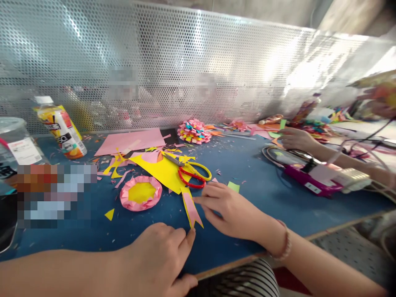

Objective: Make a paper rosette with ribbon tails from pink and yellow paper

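Blue table (262, 181), pink-yellow ribbon (191, 208) lengthwise toward near edge, notched end nearest.

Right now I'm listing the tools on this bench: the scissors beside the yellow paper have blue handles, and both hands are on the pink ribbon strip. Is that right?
Not quite. The head view shows the scissors have one red and one yellow handle, not blue. They do lie by the yellow paper, and the left hand and right hand both touch the pink ribbon strip.

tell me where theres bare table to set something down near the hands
Bare blue tabletop lies between the red-and-yellow scissors and the purple device. A smaller patch sits left of the pink-and-yellow paper rosette. Behind it, around the yellow paper sheet, scraps crowd the surface.
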The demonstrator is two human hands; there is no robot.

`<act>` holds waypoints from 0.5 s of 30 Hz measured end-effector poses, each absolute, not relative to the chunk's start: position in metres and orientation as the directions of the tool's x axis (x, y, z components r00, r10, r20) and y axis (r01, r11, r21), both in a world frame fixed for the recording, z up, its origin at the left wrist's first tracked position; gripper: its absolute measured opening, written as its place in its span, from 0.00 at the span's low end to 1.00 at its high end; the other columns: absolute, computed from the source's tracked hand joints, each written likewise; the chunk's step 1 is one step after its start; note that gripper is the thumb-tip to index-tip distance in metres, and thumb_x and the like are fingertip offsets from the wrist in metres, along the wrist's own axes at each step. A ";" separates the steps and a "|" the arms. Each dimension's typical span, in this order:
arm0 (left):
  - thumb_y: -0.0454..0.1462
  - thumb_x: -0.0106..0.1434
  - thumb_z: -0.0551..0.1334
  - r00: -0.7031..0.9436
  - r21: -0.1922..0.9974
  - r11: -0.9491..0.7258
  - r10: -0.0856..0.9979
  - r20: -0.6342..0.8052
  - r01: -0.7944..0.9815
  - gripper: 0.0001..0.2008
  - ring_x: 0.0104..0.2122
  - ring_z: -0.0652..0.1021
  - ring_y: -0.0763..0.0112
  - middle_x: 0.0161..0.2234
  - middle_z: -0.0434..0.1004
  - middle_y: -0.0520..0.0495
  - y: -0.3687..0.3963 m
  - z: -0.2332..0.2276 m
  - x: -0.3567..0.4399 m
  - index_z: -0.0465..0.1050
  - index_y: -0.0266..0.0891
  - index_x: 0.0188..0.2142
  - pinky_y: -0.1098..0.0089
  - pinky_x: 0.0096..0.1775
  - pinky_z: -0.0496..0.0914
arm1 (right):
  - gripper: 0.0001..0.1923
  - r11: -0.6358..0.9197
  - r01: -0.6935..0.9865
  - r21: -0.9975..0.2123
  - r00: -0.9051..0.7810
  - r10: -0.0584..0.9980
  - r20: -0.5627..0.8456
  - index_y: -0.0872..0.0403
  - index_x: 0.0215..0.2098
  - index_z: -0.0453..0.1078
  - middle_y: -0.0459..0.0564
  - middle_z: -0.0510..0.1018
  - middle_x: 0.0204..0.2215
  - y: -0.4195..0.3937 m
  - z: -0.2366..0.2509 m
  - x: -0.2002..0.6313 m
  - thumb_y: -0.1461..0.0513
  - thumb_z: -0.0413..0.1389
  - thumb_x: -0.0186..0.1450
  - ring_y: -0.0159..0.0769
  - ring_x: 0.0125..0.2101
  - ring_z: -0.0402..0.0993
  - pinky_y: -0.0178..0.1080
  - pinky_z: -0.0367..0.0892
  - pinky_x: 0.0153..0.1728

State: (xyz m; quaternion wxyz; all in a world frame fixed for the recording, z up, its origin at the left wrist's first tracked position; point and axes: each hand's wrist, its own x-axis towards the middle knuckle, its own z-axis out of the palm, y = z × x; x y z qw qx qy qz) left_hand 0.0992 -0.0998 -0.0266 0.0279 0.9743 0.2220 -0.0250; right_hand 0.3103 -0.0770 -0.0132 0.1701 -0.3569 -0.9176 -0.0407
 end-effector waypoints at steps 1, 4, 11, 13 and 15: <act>0.48 0.61 0.49 0.901 0.034 -0.901 0.430 -0.062 0.433 0.29 0.33 0.74 0.62 0.35 0.72 0.38 -0.100 -0.026 0.099 0.58 0.28 0.54 0.63 0.34 0.68 | 0.12 0.737 0.674 -0.055 -0.694 0.656 0.296 0.57 0.34 0.70 0.51 0.69 0.28 -0.074 -0.009 0.307 0.68 0.46 0.60 0.32 0.31 0.65 0.37 0.61 0.36; 0.50 0.60 0.50 0.907 0.000 -0.908 0.418 -0.045 0.419 0.30 0.31 0.74 0.63 0.33 0.72 0.39 -0.098 -0.027 0.100 0.59 0.27 0.53 0.65 0.32 0.68 | 0.10 0.757 0.651 -0.046 -0.748 0.651 0.128 0.57 0.29 0.70 0.50 0.70 0.25 -0.064 0.002 0.298 0.67 0.47 0.59 0.32 0.29 0.65 0.35 0.60 0.32; 0.32 0.61 0.51 0.955 -0.215 -0.933 0.267 0.128 0.289 0.18 0.21 0.72 0.69 0.23 0.71 0.46 -0.083 -0.059 0.098 0.59 0.26 0.50 0.71 0.19 0.59 | 0.14 0.815 0.579 0.015 -0.815 0.579 0.020 0.56 0.25 0.68 0.49 0.70 0.20 -0.049 0.001 0.294 0.63 0.43 0.61 0.32 0.22 0.62 0.37 0.55 0.25; 0.30 0.61 0.49 0.947 -0.245 -0.925 0.243 0.210 0.292 0.15 0.17 0.70 0.71 0.20 0.68 0.49 -0.078 -0.075 0.100 0.61 0.30 0.48 0.71 0.16 0.56 | 0.14 0.811 0.585 0.007 -0.811 0.584 0.050 0.56 0.25 0.68 0.49 0.70 0.21 -0.047 -0.002 0.294 0.63 0.43 0.61 0.32 0.23 0.63 0.37 0.55 0.25; 0.32 0.62 0.49 0.935 -0.241 -0.920 0.248 0.255 0.309 0.13 0.14 0.68 0.73 0.18 0.66 0.51 -0.073 -0.086 0.103 0.63 0.34 0.45 0.71 0.14 0.52 | 0.12 0.802 0.597 0.004 -0.799 0.594 0.098 0.56 0.30 0.70 0.50 0.71 0.23 -0.043 -0.005 0.295 0.64 0.45 0.60 0.33 0.25 0.64 0.37 0.56 0.27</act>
